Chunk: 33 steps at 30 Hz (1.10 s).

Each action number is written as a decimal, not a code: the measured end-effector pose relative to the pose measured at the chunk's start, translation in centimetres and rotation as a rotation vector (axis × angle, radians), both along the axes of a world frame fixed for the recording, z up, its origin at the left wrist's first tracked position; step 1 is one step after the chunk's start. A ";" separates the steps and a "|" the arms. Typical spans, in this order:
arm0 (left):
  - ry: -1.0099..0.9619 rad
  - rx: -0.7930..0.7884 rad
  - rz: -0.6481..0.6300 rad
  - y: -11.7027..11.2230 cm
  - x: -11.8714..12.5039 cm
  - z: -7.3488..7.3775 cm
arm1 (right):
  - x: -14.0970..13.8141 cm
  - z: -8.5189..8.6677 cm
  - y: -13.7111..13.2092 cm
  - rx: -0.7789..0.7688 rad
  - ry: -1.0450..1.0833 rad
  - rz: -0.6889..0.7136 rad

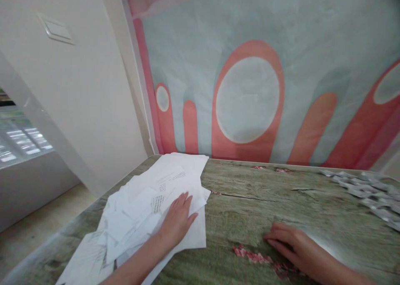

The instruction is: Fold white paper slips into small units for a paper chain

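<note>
A loose, overlapping pile of white paper sheets covers the left part of the table; some sheets bear printed text. My left hand lies flat on the right side of the pile, fingers stretched and thumb out to the side, gripping nothing. To the right, my right hand is low over the wood-patterned tabletop, apart from the papers. Its fingers are loosely bent, with a gap near the thumb, and no object shows in it. The palm side is hidden.
Strips of grey-white folded pieces lie at the table's right. Behind the table's far edge is a wall covering with coral shapes. On the left stand a pale wall with a switch plate, and a window.
</note>
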<state>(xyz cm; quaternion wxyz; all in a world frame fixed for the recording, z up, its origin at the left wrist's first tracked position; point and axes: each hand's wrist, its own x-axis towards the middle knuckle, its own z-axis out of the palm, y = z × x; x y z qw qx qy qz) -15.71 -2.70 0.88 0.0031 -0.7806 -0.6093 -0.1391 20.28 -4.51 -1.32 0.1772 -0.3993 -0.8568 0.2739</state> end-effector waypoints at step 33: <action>0.032 -0.006 0.120 -0.4 -4.2 -1.8 | -0.1 -2.0 -0.1 0.028 0.080 -0.060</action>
